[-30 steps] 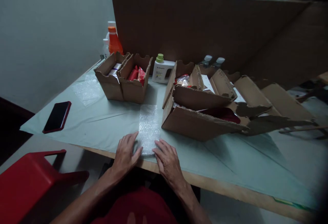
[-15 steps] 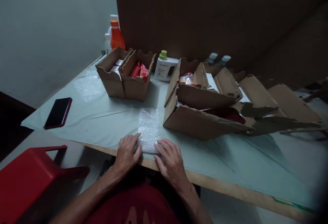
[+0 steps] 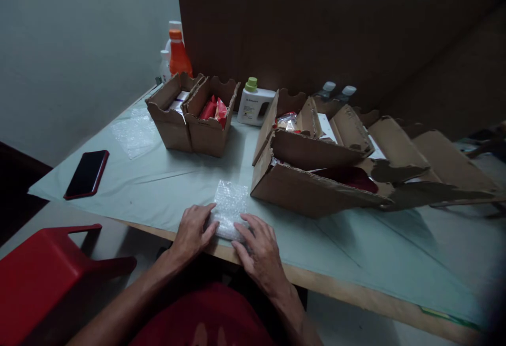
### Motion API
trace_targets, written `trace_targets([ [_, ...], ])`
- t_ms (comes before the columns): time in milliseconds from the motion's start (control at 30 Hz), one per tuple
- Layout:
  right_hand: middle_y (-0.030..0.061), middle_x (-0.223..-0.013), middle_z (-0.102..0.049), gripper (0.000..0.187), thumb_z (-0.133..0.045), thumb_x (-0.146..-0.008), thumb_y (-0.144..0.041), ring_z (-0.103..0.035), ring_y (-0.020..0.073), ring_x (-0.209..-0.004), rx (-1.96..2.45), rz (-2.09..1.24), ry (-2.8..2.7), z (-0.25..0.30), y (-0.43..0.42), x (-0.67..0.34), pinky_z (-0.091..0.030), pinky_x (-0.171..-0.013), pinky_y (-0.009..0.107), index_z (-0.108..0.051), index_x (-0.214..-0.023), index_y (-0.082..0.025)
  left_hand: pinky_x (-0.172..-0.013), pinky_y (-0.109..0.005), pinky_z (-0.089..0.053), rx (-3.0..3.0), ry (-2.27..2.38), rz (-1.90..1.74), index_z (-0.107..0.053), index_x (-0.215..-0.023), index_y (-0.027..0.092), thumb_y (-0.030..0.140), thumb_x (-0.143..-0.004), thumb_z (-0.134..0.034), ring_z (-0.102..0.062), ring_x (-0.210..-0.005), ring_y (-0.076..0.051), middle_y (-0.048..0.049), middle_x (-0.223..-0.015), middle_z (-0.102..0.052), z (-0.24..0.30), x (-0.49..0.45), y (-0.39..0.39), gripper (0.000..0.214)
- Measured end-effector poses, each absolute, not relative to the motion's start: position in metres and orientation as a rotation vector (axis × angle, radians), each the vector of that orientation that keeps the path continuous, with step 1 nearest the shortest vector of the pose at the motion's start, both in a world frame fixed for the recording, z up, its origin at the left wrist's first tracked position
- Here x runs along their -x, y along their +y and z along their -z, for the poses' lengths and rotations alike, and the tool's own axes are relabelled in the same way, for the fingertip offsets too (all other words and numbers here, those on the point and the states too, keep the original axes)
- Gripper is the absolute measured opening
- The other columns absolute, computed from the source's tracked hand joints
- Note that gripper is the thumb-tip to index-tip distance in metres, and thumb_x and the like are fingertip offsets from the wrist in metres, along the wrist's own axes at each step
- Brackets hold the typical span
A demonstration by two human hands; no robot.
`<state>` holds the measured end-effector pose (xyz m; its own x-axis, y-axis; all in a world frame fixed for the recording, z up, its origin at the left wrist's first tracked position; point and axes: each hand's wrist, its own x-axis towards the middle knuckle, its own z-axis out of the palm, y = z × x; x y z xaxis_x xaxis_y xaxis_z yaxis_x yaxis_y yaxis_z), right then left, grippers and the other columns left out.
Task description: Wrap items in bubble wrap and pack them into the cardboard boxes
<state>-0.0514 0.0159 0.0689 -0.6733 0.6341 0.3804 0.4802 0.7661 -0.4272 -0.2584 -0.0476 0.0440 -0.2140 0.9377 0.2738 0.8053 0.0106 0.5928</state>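
Note:
A strip of clear bubble wrap (image 3: pixel 230 198) lies at the table's front edge, its near end folded into a thicker bundle. Along the left side of that bundle, my left hand (image 3: pixel 194 226) grips with thumb and fingers. My right hand (image 3: pixel 259 244) holds the opposite side, its fingers curled over the wrap. Whether anything is wrapped inside the bundle, I cannot tell.
Cardboard bins (image 3: pixel 211 140) with red packets stand at back left; more bins (image 3: pixel 312 188) fill the right. A detergent bottle (image 3: pixel 255 106) sits between them. A phone (image 3: pixel 87 174) and loose bubble wrap (image 3: pixel 135 132) lie left, above a red stool (image 3: pixel 43 272).
The far end of the bubble wrap has come nearer to me and its flat part is shorter. Both hands stay at the bundle's sides, with the right fingers slightly further in.

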Motion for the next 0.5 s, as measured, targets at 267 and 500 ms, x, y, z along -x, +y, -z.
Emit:
trace_targets([
  [267, 0.0064, -0.106, -0.074, 0.025, -0.060, -0.095, -0.018, -0.065, 0.0224, -0.098, 0.917, -0.638, -2.425, -0.066, 0.014, 0.056, -0.050, -0.091, 0.039, -0.066, -0.119, -0.022, -0.093, -0.041, -0.048, -2.014, 1.794, -1.049, -0.056, -0.131, 0.019, 0.020, -0.094, -0.055, -0.061, -0.103, -0.024, -0.0090, -0.111, -0.068, -0.056, 0.255, -0.065, 0.037],
  [500, 0.0130, -0.124, -0.067, 0.037, -0.065, -0.090, -0.020, -0.058, 0.0310, -0.115, 0.970, -0.263, -2.498, -0.073, 0.001, 0.054, -0.045, -0.097, 0.047, -0.061, -0.127, -0.020, -0.089, -0.046, -0.050, -1.935, 2.002, -0.916, -0.060, -0.129, 0.018, 0.025, -0.090, -0.060, -0.060, -0.098, -0.028, -0.0118, -0.108, -0.068, -0.049, 0.253, -0.030, 0.039],
])
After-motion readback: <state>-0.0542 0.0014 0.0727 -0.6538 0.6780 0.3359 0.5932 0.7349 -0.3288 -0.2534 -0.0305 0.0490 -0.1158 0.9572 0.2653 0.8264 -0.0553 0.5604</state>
